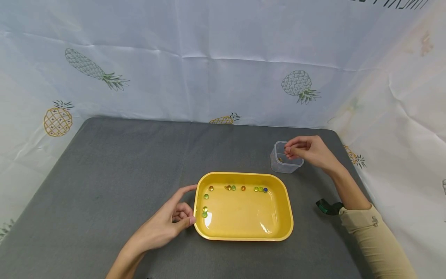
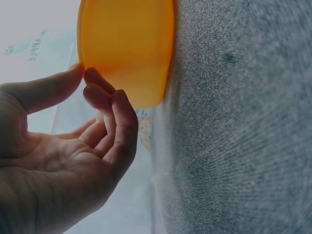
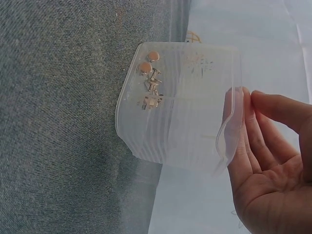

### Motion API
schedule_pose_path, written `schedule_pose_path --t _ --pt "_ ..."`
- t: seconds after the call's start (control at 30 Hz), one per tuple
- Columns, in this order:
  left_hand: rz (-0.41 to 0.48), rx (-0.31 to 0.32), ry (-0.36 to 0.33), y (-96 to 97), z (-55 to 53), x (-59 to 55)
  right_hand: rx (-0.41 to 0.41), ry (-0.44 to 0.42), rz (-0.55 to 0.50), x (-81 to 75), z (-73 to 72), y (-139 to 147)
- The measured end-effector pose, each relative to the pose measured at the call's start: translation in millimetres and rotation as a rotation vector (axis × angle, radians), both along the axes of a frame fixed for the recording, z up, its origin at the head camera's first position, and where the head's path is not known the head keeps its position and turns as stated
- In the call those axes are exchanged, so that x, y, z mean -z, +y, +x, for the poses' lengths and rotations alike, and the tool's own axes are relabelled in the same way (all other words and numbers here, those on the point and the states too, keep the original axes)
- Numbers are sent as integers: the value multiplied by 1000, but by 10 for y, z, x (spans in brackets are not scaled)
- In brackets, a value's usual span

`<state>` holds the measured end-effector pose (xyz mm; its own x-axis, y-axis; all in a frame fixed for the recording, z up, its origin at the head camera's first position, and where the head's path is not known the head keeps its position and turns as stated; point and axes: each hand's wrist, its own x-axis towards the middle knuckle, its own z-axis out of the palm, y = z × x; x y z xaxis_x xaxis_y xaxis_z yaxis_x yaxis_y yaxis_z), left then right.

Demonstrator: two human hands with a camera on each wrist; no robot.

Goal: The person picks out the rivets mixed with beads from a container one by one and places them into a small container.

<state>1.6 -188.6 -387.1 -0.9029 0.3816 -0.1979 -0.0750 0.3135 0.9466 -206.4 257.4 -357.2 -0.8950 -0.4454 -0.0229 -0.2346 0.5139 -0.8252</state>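
Observation:
My left hand (image 1: 163, 223) is at the left side of a yellow tray (image 1: 244, 232), with forefinger and thumb spread along its rim and the other fingers bent. In the left wrist view, the thumb of this hand (image 2: 73, 146) meets the rim of the tray (image 2: 126, 44). Glass marbles (image 1: 233, 188), green, amber and blue, lie in the tray. Over a clear plastic container (image 1: 285, 169), my right hand (image 1: 306, 151) has its fingertips drawn together at the opening. Whether they pinch anything I cannot tell. Small metal pieces (image 3: 152, 90) and round coppery pieces (image 3: 145, 68) lie inside the container.
A grey cloth (image 1: 122, 174) covers the table. The container stands behind the tray's right end. A dark green strap-like thing (image 1: 327, 207) shows beside the right wrist. A pineapple-printed white sheet (image 1: 195, 77) hangs behind the table and along its sides.

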Motion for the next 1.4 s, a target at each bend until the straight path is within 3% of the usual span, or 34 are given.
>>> schedule_pose_path --t 1.4 --pt "6 5 -4 1 0 -4 -39 53 48 -101 73 -119"
